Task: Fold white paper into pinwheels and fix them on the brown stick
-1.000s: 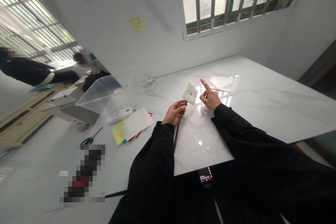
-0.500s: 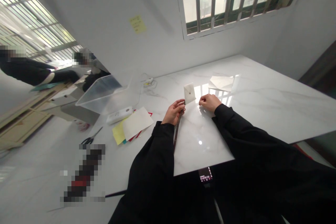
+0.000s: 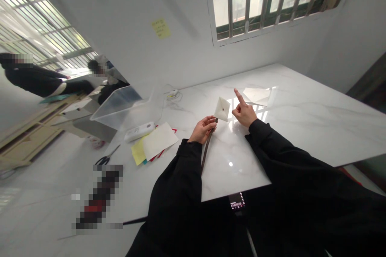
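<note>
A thin brown stick [image 3: 206,152] is pinched near its upper end by my left hand [image 3: 204,129]. At the tip of the stick sits a small white folded paper piece [image 3: 222,109] with a dark dot at its centre. Just right of the paper, my right hand [image 3: 245,113] is raised with the index finger stretched out and the other fingers curled; nothing shows in it. Beyond my right hand, white paper [image 3: 257,95] lies flat on the marble-patterned table [image 3: 301,116].
Left of my left arm lie white, yellow and red sheets [image 3: 159,141], a white power strip [image 3: 139,131] and black-handled scissors [image 3: 104,160]. A clear plastic bin [image 3: 116,106] stands behind them. Two people are at the far left. A yellow note [image 3: 161,28] is on the wall.
The white paper piece has turned on the stick and now looks diamond-shaped. My right index finger has stretched out and points up and away. The view has shifted slightly.
</note>
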Motion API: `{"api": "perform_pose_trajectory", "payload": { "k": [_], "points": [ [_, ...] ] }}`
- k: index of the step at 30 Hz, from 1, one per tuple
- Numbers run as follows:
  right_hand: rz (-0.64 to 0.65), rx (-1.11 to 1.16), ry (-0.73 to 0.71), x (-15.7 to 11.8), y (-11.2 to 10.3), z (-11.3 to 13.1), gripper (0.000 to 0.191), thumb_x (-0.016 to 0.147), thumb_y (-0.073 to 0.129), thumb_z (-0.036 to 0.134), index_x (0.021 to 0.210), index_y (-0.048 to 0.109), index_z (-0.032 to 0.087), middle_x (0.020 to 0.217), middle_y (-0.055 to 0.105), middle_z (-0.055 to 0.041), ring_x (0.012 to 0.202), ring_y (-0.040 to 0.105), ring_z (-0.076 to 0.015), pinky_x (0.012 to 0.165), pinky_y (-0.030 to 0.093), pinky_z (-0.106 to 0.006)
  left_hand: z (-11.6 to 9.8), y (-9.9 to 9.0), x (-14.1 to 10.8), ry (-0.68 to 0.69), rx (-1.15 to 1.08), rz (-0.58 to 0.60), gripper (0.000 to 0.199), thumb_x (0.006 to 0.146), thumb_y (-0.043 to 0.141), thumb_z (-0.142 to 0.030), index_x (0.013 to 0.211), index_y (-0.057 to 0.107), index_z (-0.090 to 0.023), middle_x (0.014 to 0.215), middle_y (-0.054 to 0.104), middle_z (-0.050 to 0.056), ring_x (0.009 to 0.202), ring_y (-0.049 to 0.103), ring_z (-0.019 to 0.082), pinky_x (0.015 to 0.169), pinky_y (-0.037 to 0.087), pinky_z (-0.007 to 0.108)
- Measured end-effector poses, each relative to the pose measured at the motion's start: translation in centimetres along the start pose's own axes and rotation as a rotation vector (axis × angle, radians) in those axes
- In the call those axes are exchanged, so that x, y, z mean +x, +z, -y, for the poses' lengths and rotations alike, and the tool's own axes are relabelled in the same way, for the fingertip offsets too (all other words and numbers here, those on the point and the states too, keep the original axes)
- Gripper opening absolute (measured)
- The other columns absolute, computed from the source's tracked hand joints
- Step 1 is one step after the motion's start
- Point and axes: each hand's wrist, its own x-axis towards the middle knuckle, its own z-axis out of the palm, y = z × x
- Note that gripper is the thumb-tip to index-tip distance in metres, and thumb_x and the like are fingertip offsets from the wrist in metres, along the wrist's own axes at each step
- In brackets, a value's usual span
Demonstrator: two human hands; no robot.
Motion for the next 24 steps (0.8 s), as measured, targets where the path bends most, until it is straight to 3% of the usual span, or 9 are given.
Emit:
{"api": "perform_pose_trajectory", "payload": {
  "k": [2,3,4,6,12,15,18,21,24],
  "points": [
    [0.144,-0.125,0.056,0.3,0.1,-0.5,0.049,0.082,0.058,0.021,0.127,0.077,0.019,0.078,0.074,-0.0057,0.075,0.065,-0.0211,0.077,0.047,-0.029,0.1,-0.2,0.1,0.004,-0.002,0.003,0.047,0.06,0.095,-0.022,0.103,0.075,-0.015,0.093,0.072,0.005,0.068,0.059,0.009,0.064,0.044,0.024],
    [0.213,-0.181,0.085,0.4,0.2,-0.7,0.036,0.082,0.058,0.021,0.107,0.084,0.018,0.079,0.075,-0.0082,0.078,0.066,-0.0224,0.075,0.046,-0.029,0.0,-0.3,0.1,0.008,-0.008,-0.002,0.048,0.061,0.095,-0.022,0.104,0.075,-0.015,0.094,0.071,0.005,0.068,0.059,0.009,0.063,0.044,0.024],
    [0.262,-0.222,0.11,0.5,0.4,-0.9,0.03,0.083,0.057,0.022,0.093,0.085,0.019,0.08,0.076,-0.0098,0.079,0.066,-0.0234,0.074,0.045,-0.03,0.0,-0.3,0.1,0.012,-0.018,-0.013,0.049,0.061,0.094,-0.022,0.105,0.075,-0.015,0.095,0.071,0.005,0.067,0.059,0.008,0.062,0.043,0.023],
    [0.291,-0.248,0.137,0.5,0.6,-1.1,0.029,0.083,0.055,0.021,0.082,0.084,0.02,0.082,0.077,-0.0104,0.079,0.067,-0.0236,0.071,0.042,-0.03,-0.1,-0.4,0.2,0.018,-0.047,-0.044,0.05,0.061,0.094,-0.023,0.106,0.074,-0.015,0.098,0.071,0.005,0.067,0.059,0.008,0.061,0.044,0.023],
    [0.264,-0.124,0.069,0.0,1.0,-0.4,0.027,0.085,0.057,0.023,0.084,0.084,0.02,0.076,0.073,-0.0061,0.073,0.061,-0.0185,0.069,0.038,-0.028,-0.4,-0.5,0.1,0.008,-0.153,-0.108,0.061,0.064,0.093,-0.019,0.12,0.069,-0.019,0.097,0.071,0.003,0.068,0.063,0.008,0.061,0.046,0.021],
    [0.298,0.037,0.003,-0.5,1.3,0.5,0.027,0.088,0.059,0.029,0.093,0.083,0.018,0.064,0.063,-0.0012,0.063,0.053,-0.0148,0.066,0.037,-0.028,-0.5,-0.5,0.1,-0.009,-0.223,-0.12,0.051,0.066,0.092,-0.018,0.112,0.07,-0.018,0.096,0.07,0.002,0.071,0.065,0.009,0.062,0.047,0.02],
    [0.544,0.327,-0.014,-1.3,1.9,1.7,0.048,0.097,0.052,0.05,0.11,0.08,0.013,0.06,0.056,0.0018,0.054,0.044,-0.012,0.059,0.034,-0.027,-0.3,-0.6,0.2,0.006,-0.28,-0.124,0.038,0.068,0.091,-0.017,0.1,0.069,-0.018,0.095,0.069,0.001,0.074,0.066,0.01,0.066,0.049,0.021],
    [0.808,0.541,-0.038,-2.4,2.8,2.7,0.065,0.096,0.049,0.067,0.113,0.076,0.01,0.058,0.053,0.0036,0.049,0.039,-0.0102,0.053,0.031,-0.026,-0.1,-0.7,0.3,0.028,-0.311,-0.15,0.034,0.07,0.09,-0.015,0.095,0.068,-0.019,0.091,0.068,-0.001,0.076,0.067,0.01,0.069,0.05,0.022],
    [0.8,0.599,-0.086,-2.9,3.6,3.2,0.06,0.091,0.059,0.066,0.104,0.075,0.01,0.056,0.05,0.0053,0.051,0.039,-0.0098,0.053,0.029,-0.025,0.0,-0.6,0.4,0.035,-0.325,-0.207,0.034,0.071,0.089,-0.012,0.096,0.067,-0.02,0.087,0.068,-0.003,0.076,0.066,0.01,0.07,0.049,0.022]
  ]
}}
